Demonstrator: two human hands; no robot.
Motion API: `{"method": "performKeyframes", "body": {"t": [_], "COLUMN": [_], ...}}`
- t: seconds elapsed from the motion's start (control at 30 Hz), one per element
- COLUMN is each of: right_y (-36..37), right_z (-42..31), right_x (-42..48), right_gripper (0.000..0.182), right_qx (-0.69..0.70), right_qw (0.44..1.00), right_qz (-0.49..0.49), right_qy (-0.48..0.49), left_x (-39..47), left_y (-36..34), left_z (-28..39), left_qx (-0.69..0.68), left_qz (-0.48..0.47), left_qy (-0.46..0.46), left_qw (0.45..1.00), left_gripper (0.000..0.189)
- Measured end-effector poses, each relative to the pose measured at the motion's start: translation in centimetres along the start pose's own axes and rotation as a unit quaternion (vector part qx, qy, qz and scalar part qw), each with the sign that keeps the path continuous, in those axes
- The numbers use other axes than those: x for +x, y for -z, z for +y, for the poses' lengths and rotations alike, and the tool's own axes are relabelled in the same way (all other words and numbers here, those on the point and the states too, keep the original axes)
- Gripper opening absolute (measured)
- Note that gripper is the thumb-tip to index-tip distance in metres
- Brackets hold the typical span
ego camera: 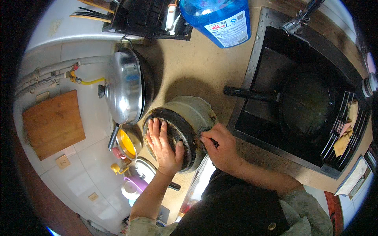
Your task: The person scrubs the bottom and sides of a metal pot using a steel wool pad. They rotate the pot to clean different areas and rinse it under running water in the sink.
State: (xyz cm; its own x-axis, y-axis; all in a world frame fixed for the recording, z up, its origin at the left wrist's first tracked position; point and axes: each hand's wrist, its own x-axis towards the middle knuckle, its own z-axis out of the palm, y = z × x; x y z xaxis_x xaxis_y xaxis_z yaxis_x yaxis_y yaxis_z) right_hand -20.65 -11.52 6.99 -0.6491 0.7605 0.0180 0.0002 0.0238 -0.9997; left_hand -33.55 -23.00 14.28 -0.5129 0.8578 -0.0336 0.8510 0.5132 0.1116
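Note:
A worn metal pot [189, 107] rests on the worktop with its blackened base [174, 126] facing me. My left hand [165, 147] lies flat on that base, fingers and thumb spread. At the pot's right side, my right hand [221, 146] has its fingers closed around a small dark thing [216, 143], mostly hidden, which looks like a scouring pad. The fingertips of this hand touch the pot's wall, just below a dark fitting [212, 117] on it.
Right of the pot is a black sink [251, 118] holding a frying pan [307, 103] and a wire rack [339, 129]. A lidded wok [124, 85], a bowl of orange-yellow contents [127, 144] and a white lid [146, 171] stand left. Behind is a blue detergent bottle [218, 23].

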Motion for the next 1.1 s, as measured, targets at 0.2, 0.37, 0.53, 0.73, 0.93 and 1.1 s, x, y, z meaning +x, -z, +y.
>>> {"method": "performKeyframes", "body": {"t": [0.2,0.37,0.53,0.73,0.93,1.1], "right_y": [-2.1,0.1,-3.3,-0.6,-3.8,-1.7], "right_z": [1.2,-0.7,3.0,1.3,3.7,2.4], "right_x": [6.2,-2.0,7.5,-1.1,8.1,1.7], "right_gripper": [0.006,0.005,0.005,0.006,0.005,0.007], "right_qx": [-0.016,0.01,-0.025,0.005,-0.035,0.018], "right_qw": [0.997,0.999,0.996,0.999,0.995,0.996], "right_qz": [0.006,0.03,0.028,0.042,0.024,0.07], "right_qy": [0.069,-0.005,0.077,0.018,0.086,0.048], "left_x": [0.6,0.2,1.0,0.2,1.3,0.6], "left_y": [-0.1,-0.2,-0.2,-0.3,-0.1,-0.4], "left_z": [0.2,0.1,0.2,0.0,0.3,-0.1], "left_qx": [0.0,-0.003,0.003,-0.004,-0.005,-0.01], "left_qz": [0.001,0.009,0.015,0.019,0.027,0.031], "left_qy": [0.0,0.012,-0.009,0.005,0.012,0.021], "left_qw": [1.0,1.0,1.0,1.0,1.0,0.999], "left_gripper": [0.067,0.066,0.067,0.067,0.064,0.064]}}
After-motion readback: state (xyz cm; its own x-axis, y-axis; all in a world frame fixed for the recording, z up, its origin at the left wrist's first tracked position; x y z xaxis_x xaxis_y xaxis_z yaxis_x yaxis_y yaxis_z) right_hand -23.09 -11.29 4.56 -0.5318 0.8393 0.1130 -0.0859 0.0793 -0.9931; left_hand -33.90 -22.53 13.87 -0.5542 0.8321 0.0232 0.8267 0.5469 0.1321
